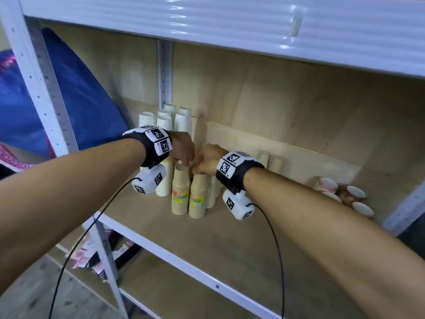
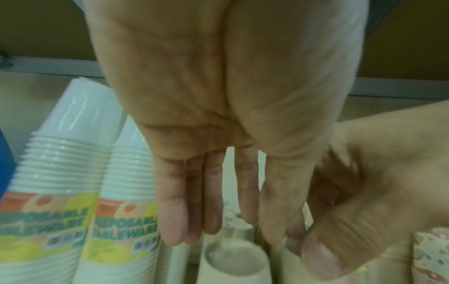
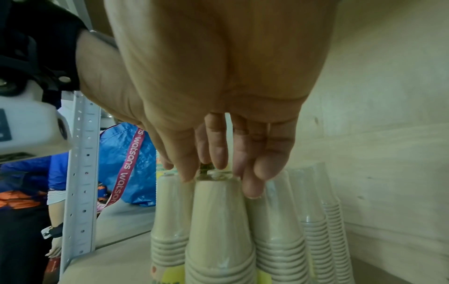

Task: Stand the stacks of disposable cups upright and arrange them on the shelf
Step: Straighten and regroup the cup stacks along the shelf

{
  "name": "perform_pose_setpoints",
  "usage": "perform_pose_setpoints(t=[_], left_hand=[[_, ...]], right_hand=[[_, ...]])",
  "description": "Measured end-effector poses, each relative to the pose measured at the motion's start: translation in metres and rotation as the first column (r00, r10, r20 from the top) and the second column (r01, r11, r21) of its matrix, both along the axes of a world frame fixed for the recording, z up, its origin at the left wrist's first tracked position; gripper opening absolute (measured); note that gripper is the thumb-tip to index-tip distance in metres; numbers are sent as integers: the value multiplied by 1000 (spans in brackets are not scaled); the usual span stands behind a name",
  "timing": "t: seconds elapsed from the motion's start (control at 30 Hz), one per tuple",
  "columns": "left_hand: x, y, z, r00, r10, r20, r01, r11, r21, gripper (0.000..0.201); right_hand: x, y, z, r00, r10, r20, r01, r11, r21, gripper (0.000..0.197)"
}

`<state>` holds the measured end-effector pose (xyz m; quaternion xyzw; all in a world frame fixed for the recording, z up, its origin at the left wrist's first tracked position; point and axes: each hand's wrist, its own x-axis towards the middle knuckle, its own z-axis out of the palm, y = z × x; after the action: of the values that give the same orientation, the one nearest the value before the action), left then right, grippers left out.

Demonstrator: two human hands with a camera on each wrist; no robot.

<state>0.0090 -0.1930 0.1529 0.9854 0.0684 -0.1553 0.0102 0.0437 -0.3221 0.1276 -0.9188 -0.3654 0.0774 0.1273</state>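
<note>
Two tan cup stacks (image 1: 181, 189) (image 1: 198, 195) stand upright side by side near the shelf's (image 1: 207, 247) left. White stacks (image 1: 164, 123) stand upright behind them. My left hand (image 1: 187, 161) reaches down with straight fingers (image 2: 175, 211) onto the left tan stack's top (image 2: 233, 261), beside two white stacks (image 2: 53, 173) labelled "disposable tableware". My right hand (image 1: 199, 168) holds the top of the right tan stack (image 3: 218, 230), thumb (image 3: 184, 169) on one side and fingers on the other. Its neighbour (image 3: 170, 211) touches it.
Patterned cup stacks (image 1: 356, 193) lie on their sides at the shelf's right end. Two more tan stacks (image 1: 269, 161) sit by the back wall. A blue bag (image 1: 69, 100) fills the left side. The upper shelf (image 1: 230, 19) hangs low. Another person (image 3: 24, 192) stands beyond the post (image 3: 82, 173).
</note>
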Motion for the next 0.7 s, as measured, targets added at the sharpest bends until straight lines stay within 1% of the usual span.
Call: perform_pose_setpoints(t=[0.1,0.2,0.27,0.33,0.4,0.57,0.7], left_hand=[[-6,4,-10,999,8,-35,-11,998,-63,36],[-12,10,-17,998,59,9,-56,984,-170,27],[-15,12,-22,996,78,36,-67,970,-232,28],[-17,12,-26,995,89,37,-76,960,-270,27],[-18,11,-29,995,92,34,-78,950,-302,27],[-18,9,-30,995,92,38,-74,939,-336,33],[-13,3,-25,997,71,21,-61,950,-308,33]], right_hand=[[-4,6,-3,1000,2,-12,-2,1000,-18,28],[-5,12,-8,1000,4,-20,-5,998,-62,27],[-5,15,-14,1000,20,-17,-21,996,-91,27],[-6,16,-18,1000,31,-6,-31,994,-109,34],[-7,15,-19,999,44,-2,-44,992,-115,34],[-6,8,-15,995,101,13,-99,989,-109,16],[-3,-1,-12,994,108,-34,-112,986,-121,26]])
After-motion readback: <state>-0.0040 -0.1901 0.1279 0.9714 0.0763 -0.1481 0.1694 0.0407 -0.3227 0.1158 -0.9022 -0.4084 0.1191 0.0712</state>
